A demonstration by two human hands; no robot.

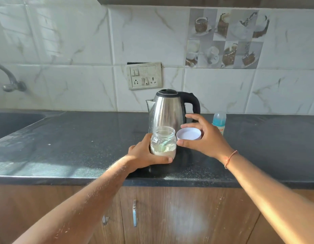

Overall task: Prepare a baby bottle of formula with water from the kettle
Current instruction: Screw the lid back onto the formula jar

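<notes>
A small clear glass jar (163, 142) stands open on the dark counter (82, 138), holding white formula powder and a pale green scoop. My left hand (144, 154) wraps around its lower half. My right hand (203, 138) holds the jar's white lid (188, 134) just to the right of the jar mouth, underside facing me. Directly behind the jar stands a steel kettle (167, 110) with a black lid and handle, spout to the left. A baby bottle (219, 121) with a blue collar and clear cap stands behind my right hand, partly hidden.
A sink basin (14, 123) and a wall tap (10, 80) sit at the far left. A switch and socket plate (144, 75) is on the tiled wall above the kettle. Wooden cabinet doors with metal handles (134, 213) run below the counter edge.
</notes>
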